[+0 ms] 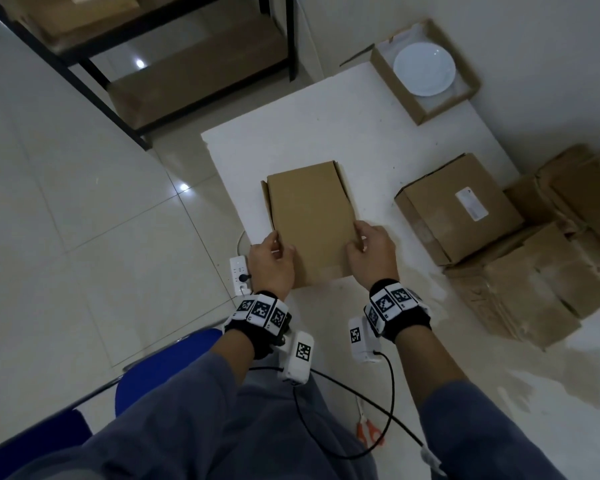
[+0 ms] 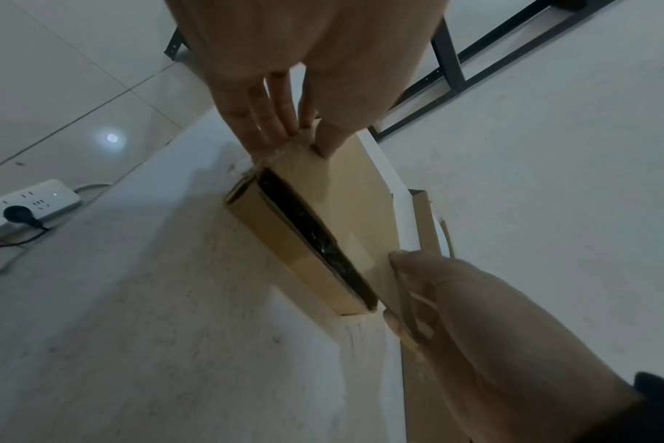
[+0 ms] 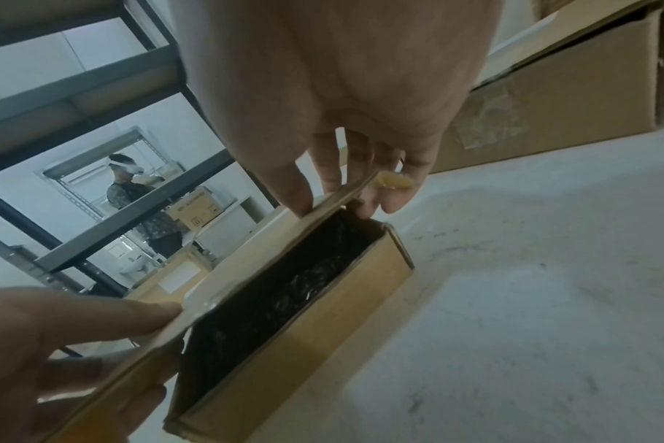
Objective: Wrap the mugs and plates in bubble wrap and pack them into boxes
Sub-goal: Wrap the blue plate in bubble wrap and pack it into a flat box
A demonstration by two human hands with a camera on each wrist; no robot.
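Observation:
A flat brown cardboard box [image 1: 309, 216] lies in the middle of the white table [image 1: 378, 150]. Its lid [image 2: 360, 185] stands slightly raised over a dark inside where shiny wrap [image 3: 277, 299] glints; what is wrapped is hidden. My left hand [image 1: 278, 249] pinches the lid's near left edge, thumb on top. My right hand [image 1: 359, 242] pinches the near right edge the same way, fingers [image 3: 324, 167] under the lid. A white plate [image 1: 424, 68] lies in an open box [image 1: 420, 114] at the far right.
A closed labelled box [image 1: 458, 216] and a stack of flattened cardboard [image 1: 534, 292] fill the table's right side. Orange scissors [image 1: 369, 433] lie near me. A power strip [image 1: 239, 275] sits on the floor to the left, a black shelf [image 1: 94, 71] behind it. Another person [image 3: 133, 194] stands far off.

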